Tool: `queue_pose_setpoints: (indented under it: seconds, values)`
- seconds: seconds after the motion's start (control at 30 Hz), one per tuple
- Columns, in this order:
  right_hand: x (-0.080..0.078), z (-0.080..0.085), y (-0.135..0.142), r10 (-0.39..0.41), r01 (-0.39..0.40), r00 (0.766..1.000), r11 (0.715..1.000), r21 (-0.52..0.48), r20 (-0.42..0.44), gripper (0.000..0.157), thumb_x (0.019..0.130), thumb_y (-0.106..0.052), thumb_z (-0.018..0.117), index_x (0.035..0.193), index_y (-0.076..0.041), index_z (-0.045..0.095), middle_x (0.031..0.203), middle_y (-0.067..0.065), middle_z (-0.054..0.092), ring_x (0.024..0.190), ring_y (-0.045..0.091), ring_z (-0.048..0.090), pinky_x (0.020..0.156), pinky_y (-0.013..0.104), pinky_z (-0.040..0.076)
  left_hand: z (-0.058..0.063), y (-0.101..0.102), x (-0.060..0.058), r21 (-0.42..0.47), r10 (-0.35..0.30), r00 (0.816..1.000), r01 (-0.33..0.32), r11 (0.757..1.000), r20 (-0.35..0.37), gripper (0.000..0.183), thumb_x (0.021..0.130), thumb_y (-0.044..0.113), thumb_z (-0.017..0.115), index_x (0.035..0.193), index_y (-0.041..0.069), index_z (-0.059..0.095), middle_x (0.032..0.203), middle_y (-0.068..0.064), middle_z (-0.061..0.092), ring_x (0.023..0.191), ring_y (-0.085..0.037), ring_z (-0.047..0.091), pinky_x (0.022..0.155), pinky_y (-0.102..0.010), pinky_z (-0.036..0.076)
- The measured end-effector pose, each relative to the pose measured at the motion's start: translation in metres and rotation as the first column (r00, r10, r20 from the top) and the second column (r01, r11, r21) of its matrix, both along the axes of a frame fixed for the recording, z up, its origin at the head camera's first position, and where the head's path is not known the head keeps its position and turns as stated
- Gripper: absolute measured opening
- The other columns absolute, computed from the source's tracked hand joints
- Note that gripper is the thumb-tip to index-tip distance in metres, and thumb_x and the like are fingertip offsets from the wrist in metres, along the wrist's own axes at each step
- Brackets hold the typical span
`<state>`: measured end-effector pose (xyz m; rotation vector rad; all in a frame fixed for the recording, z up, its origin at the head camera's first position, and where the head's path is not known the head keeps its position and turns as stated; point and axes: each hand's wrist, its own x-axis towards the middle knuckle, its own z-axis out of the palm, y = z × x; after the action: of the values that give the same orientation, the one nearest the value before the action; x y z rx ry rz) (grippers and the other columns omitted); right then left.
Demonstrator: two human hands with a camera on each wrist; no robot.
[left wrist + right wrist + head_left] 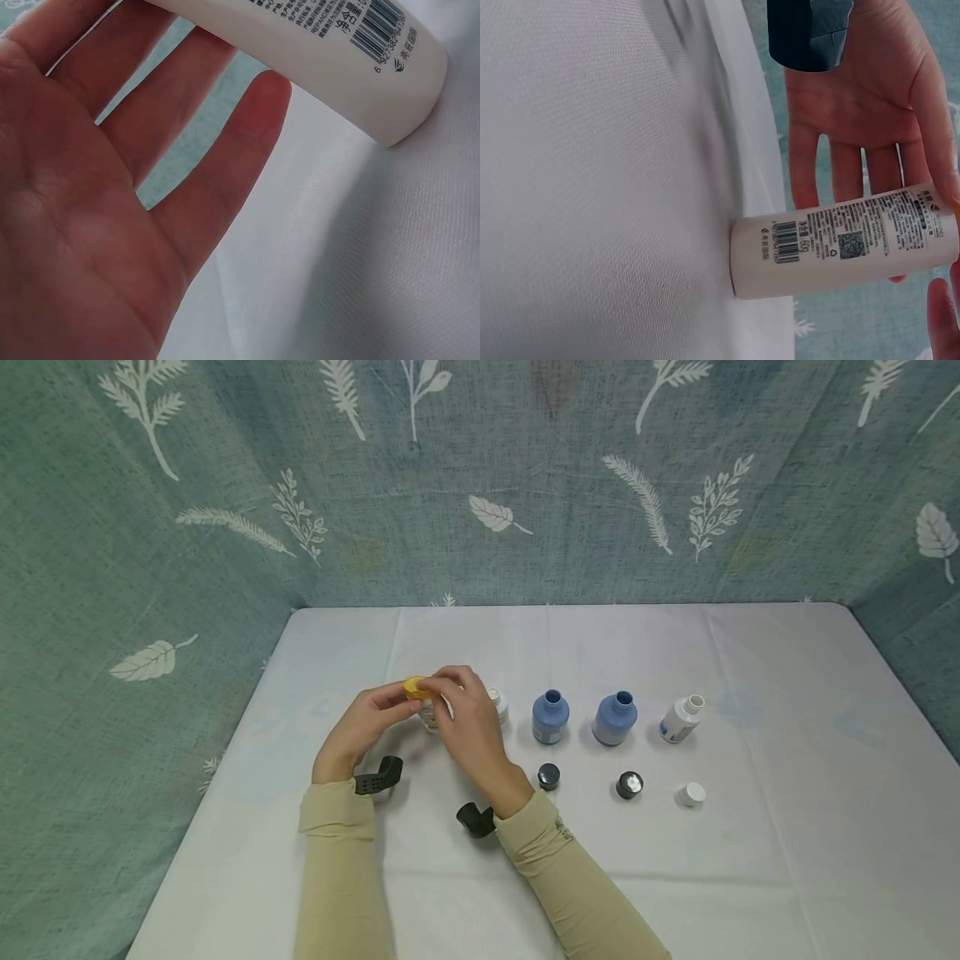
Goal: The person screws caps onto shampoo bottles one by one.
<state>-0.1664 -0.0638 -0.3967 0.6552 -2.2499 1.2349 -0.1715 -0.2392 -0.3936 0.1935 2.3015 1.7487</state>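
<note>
A white bottle (840, 247) with a printed label and barcode stands on the white cloth, with a yellow cap (414, 687) at its top. My left hand (363, 720) holds the bottle near its upper end, thumb on one side and fingers on the other. From the right, my right hand (474, 727) pinches the yellow cap with its fingertips. Whether the cap sits on the neck or is lifted off, I cannot tell. In the left wrist view the left little finger lies along the bottle's lower side.
Right of my hands stand an uncapped white bottle (497, 703), partly hidden, two blue bottles (551, 718) and another white bottle (680, 720). In front lie two black caps (549, 776) and a white cap (692, 794). A patterned curtain (480, 485) hangs behind the table.
</note>
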Motion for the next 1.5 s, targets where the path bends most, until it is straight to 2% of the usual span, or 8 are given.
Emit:
queue_pose_setpoints:
  seconds: [0.1, 0.3, 0.47, 0.67, 0.9, 1.03, 1.27, 1.5]
  values:
    - [0.000, 0.001, 0.000, -0.004, 0.004, 1.000, 1.000, -0.002, 0.001, 0.017, 0.084, -0.005, 0.059, 0.096, -0.013, 0.067, 0.102, -0.002, 0.053, 0.098, 0.009, 0.049, 0.081, 0.021, 0.042, 0.004, 0.001, 0.002, 0.004, 0.000, 1.000, 0.000, 1.000, -0.001, 0.043, 0.083, 0.032, 0.062, 0.119, 0.009, 0.057, 0.118, -0.007, 0.056, 0.111, -0.019, 0.047, 0.094, -0.040, 0.035]
    - [0.000, 0.001, 0.001, -0.010, 0.010, 1.000, 1.000, -0.004, 0.011, 0.016, 0.085, -0.010, 0.059, 0.098, -0.014, 0.066, 0.101, -0.002, 0.052, 0.097, 0.009, 0.048, 0.080, 0.021, 0.042, 0.004, 0.002, 0.001, -0.008, -0.007, 1.000, 0.007, 1.000, -0.014, 0.043, 0.083, 0.032, 0.062, 0.120, 0.010, 0.056, 0.119, -0.005, 0.056, 0.111, -0.018, 0.047, 0.094, -0.040, 0.035]
    - [0.000, 0.001, 0.001, -0.011, 0.011, 1.000, 1.000, -0.016, 0.012, 0.018, 0.085, -0.008, 0.057, 0.099, -0.013, 0.066, 0.100, -0.001, 0.052, 0.095, 0.009, 0.049, 0.078, 0.021, 0.042, 0.006, 0.003, 0.000, -0.015, -0.005, 1.000, 0.005, 1.000, -0.020, 0.044, 0.083, 0.032, 0.062, 0.121, 0.011, 0.056, 0.119, -0.005, 0.056, 0.110, -0.018, 0.048, 0.093, -0.040, 0.036]
    - [0.000, 0.000, 0.000, -0.010, 0.011, 1.000, 0.999, -0.033, 0.009, 0.024, 0.082, 0.000, 0.054, 0.098, -0.012, 0.066, 0.098, 0.000, 0.052, 0.090, 0.009, 0.050, 0.072, 0.019, 0.043, 0.008, 0.005, 0.001, -0.050, 0.008, 1.000, -0.008, 0.999, -0.009, 0.046, 0.082, 0.033, 0.063, 0.122, 0.011, 0.056, 0.118, -0.006, 0.056, 0.110, -0.019, 0.048, 0.092, -0.040, 0.037]
    - [0.000, -0.001, 0.000, -0.003, 0.004, 1.000, 0.999, -0.036, 0.009, 0.023, 0.081, 0.000, 0.055, 0.097, -0.013, 0.067, 0.096, -0.001, 0.051, 0.084, 0.008, 0.049, 0.065, 0.018, 0.042, 0.009, 0.005, 0.002, -0.061, 0.008, 1.000, -0.008, 0.998, -0.003, 0.047, 0.081, 0.034, 0.064, 0.122, 0.011, 0.056, 0.118, -0.005, 0.056, 0.111, -0.018, 0.048, 0.093, -0.041, 0.037]
    - [0.000, 0.000, 0.000, 0.000, 0.000, 1.000, 0.999, -0.040, 0.002, 0.021, 0.082, -0.002, 0.057, 0.097, -0.013, 0.067, 0.096, 0.000, 0.051, 0.088, 0.008, 0.050, 0.070, 0.019, 0.043, 0.004, 0.003, 0.000, -0.056, 0.016, 1.000, -0.016, 0.998, 0.005, 0.046, 0.080, 0.034, 0.065, 0.121, 0.013, 0.056, 0.117, -0.005, 0.057, 0.111, -0.018, 0.048, 0.094, -0.042, 0.035]
    - [0.000, -0.001, 0.000, 0.029, -0.029, 1.000, 0.999, -0.031, -0.011, 0.016, 0.083, -0.008, 0.060, 0.097, -0.013, 0.065, 0.102, -0.002, 0.051, 0.097, 0.008, 0.048, 0.078, 0.021, 0.043, -0.014, -0.005, -0.008, -0.064, 0.017, 1.000, -0.018, 0.998, -0.010, 0.046, 0.080, 0.038, 0.064, 0.121, 0.019, 0.056, 0.116, -0.003, 0.057, 0.109, -0.017, 0.049, 0.094, -0.043, 0.035]
    - [-0.001, -0.002, 0.000, 0.053, -0.053, 0.998, 0.999, -0.013, 0.018, 0.022, 0.084, -0.012, 0.059, 0.106, -0.014, 0.063, 0.116, -0.001, 0.053, 0.110, 0.007, 0.047, 0.086, 0.021, 0.041, -0.019, -0.007, -0.009, -0.064, -0.002, 0.999, -0.001, 0.998, -0.049, 0.047, 0.082, 0.037, 0.063, 0.123, 0.017, 0.055, 0.117, -0.006, 0.057, 0.109, -0.020, 0.050, 0.094, -0.046, 0.034]
